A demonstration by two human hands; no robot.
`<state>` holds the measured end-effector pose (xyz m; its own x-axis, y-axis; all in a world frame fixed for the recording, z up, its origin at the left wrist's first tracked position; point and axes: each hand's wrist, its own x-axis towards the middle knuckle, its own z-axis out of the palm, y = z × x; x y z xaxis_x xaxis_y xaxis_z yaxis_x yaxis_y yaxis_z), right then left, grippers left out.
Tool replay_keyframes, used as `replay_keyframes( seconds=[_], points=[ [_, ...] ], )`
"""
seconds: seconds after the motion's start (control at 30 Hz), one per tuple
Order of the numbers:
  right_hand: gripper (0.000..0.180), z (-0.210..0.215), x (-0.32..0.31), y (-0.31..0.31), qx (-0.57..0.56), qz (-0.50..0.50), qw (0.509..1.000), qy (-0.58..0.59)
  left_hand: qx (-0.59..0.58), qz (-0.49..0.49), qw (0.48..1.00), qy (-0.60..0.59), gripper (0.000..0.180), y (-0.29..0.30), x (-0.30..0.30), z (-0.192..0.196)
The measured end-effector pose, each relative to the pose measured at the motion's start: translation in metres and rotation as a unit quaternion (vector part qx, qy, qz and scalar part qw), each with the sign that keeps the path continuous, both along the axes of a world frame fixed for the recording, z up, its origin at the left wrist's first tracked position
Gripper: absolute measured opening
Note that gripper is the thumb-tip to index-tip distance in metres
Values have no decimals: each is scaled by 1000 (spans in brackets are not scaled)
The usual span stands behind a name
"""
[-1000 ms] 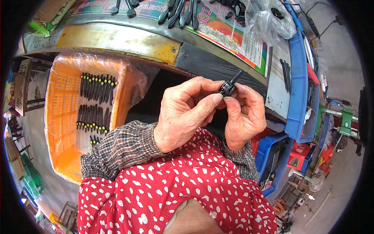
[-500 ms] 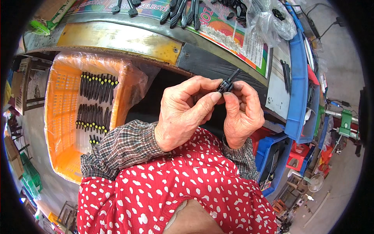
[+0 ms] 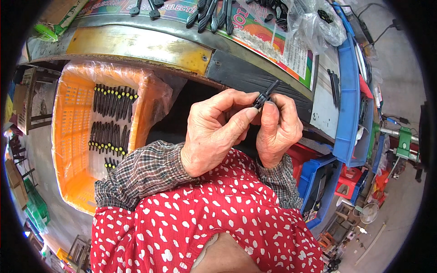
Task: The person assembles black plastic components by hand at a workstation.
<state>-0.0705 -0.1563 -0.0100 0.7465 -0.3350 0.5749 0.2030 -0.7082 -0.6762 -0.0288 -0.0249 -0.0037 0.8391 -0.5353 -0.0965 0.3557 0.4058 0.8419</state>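
Between my two hands, just in front of the bench edge, is a small black part (image 3: 261, 99) with a thin rod pointing up and to the right. My left hand (image 3: 221, 127) is closed, pinching it between thumb and fingers from the left. My right hand (image 3: 278, 129) is closed too, with its thumb and forefinger against the part's right side. Fingers cover much of the piece, so its full shape is hidden. Similar-looking black pieces with yellow-green round ends (image 3: 116, 102) lie in rows inside an orange plastic crate (image 3: 66, 150) to my left.
Several black handle-like parts (image 3: 209, 16) lie on the printed sheet on the bench, beside a clear plastic bag (image 3: 314, 27). A blue tray (image 3: 346, 104) runs along the bench's right end. Below it stands a blue bin (image 3: 312, 182). A metal strip (image 3: 136, 48) lines the bench edge.
My right hand has shifted slightly left, its thumb moving up along the black part. The part is tilted a little differently. My left hand has stayed nearly still.
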Motion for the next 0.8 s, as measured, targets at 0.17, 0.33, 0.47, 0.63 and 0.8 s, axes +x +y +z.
replay_keyframes(
  seconds=[0.17,0.33,0.47,0.63,0.8],
  points=[
    [18,-4,-1,0,26,-7,1000,14,-6,0,1000,-10,17,0,-1,2],
    [28,-6,-1,3,-10,-28,999,-20,-21,-6,1000,0,18,1,-1,3],
    [36,-12,3,10,131,2,985,-113,-24,-13,1000,-5,18,1,-2,8],
    [39,-12,3,9,146,31,978,-149,-37,-23,999,-2,18,3,-3,6],
    [31,-7,0,9,137,27,982,-129,-61,-26,998,13,19,2,-3,3]
  ],
)
